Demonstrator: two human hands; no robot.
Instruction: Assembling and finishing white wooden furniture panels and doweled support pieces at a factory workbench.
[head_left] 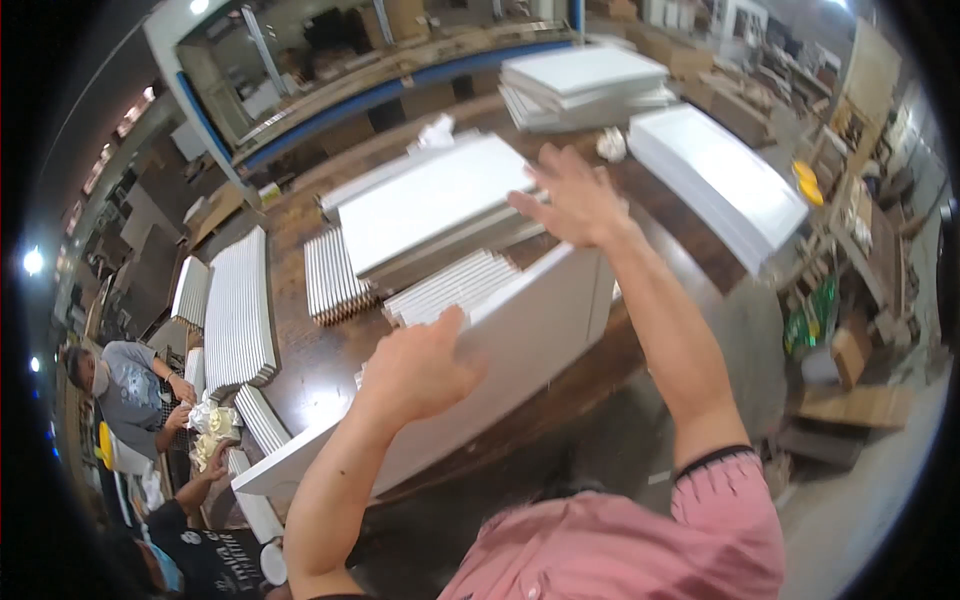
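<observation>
A long white panel [530, 335] stands tilted on its edge along the near side of the brown table, slanting from lower left to upper right. My left hand [420, 368] is closed over its upper edge near the middle, with the thumb side blurred and some fingers hidden. My right hand [575, 195] is spread above the panel's far right end, fingers apart, beside the corner of a stack of wide white boards [435, 200]. I cannot tell whether its fingertips touch that stack. Between the panel and the stack lie narrow white strips [455, 285] in a row.
More white strips [240, 310] line the table's left side. Stacked white panels [585, 75] and a glossy white panel pile [710, 175] sit at the back right. Two people work at the left, one in a grey shirt [130, 390]. Wood scraps [850, 405] lie right.
</observation>
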